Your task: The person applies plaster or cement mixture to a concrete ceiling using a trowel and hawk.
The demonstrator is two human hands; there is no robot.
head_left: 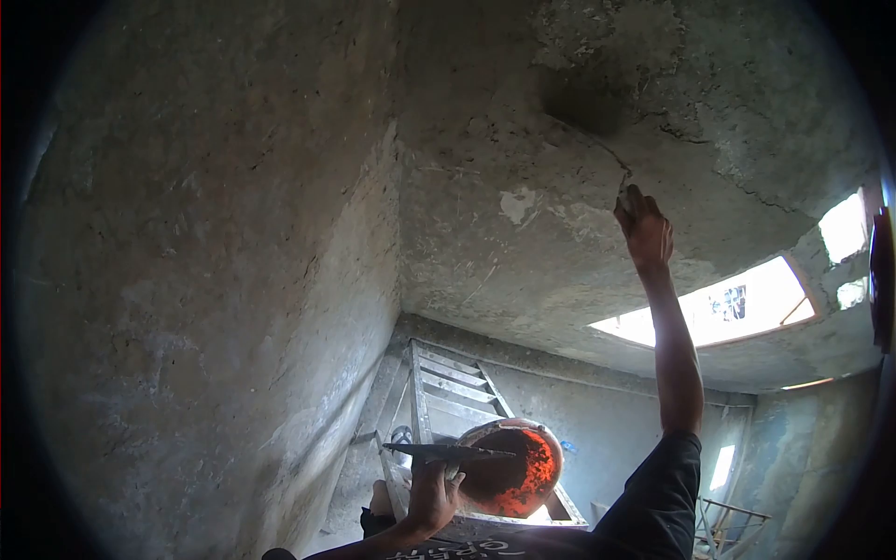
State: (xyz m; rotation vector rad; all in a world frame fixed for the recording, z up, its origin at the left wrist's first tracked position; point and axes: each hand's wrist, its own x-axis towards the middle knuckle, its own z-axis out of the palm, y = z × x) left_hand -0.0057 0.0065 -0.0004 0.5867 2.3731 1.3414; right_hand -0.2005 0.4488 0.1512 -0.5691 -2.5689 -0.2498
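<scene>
My right hand [644,229] is raised high and closed round the handle of a trowel [592,138]. The dark blade lies along the rough grey plastered wall [485,215], beside a darker patch. Low in view, my left hand [433,495] grips a flat plate with a thin dark edge [448,452], seen nearly edge-on, perhaps a plasterer's hawk. Whatever lies on top of it is hard to make out. Just behind this plate, an orange bucket [537,476] with grey-crusted insides is tilted towards the camera.
A metal stepladder [457,378] stands below, behind the bucket. Another grey wall [205,280] fills the left side and meets the plastered wall in a corner. Bright window openings [747,303] are at right. A metal frame [733,523] stands at lower right.
</scene>
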